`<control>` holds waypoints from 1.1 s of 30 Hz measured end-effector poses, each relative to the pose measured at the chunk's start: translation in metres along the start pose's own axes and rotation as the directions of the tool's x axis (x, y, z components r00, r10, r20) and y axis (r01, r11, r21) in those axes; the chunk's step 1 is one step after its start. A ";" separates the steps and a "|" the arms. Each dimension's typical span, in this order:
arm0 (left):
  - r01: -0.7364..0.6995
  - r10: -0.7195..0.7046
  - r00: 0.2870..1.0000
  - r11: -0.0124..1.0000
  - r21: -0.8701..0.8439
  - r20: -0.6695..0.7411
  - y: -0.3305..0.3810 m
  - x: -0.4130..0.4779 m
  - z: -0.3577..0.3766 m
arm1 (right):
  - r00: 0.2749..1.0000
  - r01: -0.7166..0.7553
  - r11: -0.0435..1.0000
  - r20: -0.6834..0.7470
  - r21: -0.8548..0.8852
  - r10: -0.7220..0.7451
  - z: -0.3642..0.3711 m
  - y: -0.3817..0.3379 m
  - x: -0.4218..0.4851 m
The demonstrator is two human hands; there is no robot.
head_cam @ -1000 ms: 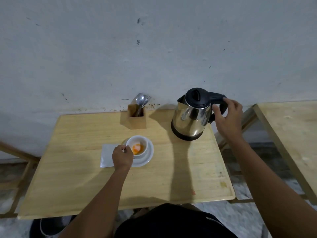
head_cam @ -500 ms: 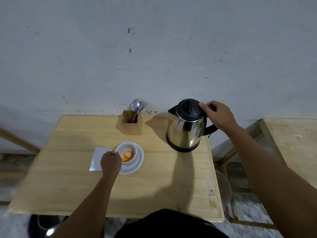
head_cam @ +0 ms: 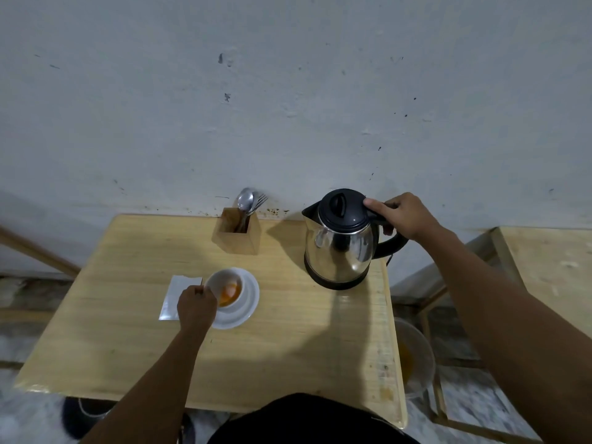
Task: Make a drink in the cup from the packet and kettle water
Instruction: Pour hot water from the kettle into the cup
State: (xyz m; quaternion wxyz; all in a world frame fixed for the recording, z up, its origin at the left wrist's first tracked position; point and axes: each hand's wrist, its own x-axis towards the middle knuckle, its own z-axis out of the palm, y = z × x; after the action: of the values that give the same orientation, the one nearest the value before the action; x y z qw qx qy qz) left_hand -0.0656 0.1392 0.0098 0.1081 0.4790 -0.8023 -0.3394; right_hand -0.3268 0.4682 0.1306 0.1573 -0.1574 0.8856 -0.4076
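A white cup stands on a white saucer near the middle of the wooden table. Orange powder or liquid lies inside the cup. My left hand grips the cup at its left side. A silvery packet lies flat just left of the saucer, partly under that hand. The steel kettle with a black lid stands at the table's back right. My right hand grips the top of its black handle, thumb against the lid's edge.
A wooden holder with a spoon and forks stands against the wall, left of the kettle. A second wooden table is at the right. On the floor between the tables sits a round bowl.
My right hand shifted from the side of the handle to its top, and the kettle now stands upright on the table. The left hand stayed at the cup. The camera view moved.
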 end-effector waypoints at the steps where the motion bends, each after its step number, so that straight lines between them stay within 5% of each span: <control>1: 0.006 -0.006 1.000 1.000 -0.008 0.004 -0.001 0.000 0.000 | 1.000 -0.005 1.000 0.016 -0.001 0.005 0.000 0.000 0.001; 16: 0.024 -0.020 0.994 0.999 -0.040 0.109 -0.005 0.003 -0.007 | 0.973 0.110 0.992 -0.211 0.069 -0.093 0.016 0.002 -0.011; 33: 0.087 -0.018 0.947 0.975 -0.203 0.320 -0.009 0.012 -0.032 | 0.972 0.150 0.973 -0.156 -0.174 -0.178 0.031 -0.098 -0.030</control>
State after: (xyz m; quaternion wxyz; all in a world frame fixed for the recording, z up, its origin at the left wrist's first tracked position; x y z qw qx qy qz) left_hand -0.0491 0.1117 0.0261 0.0203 0.4252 -0.7549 -0.4990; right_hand -0.2725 0.3987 0.1918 0.0334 -0.2070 0.9098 -0.3581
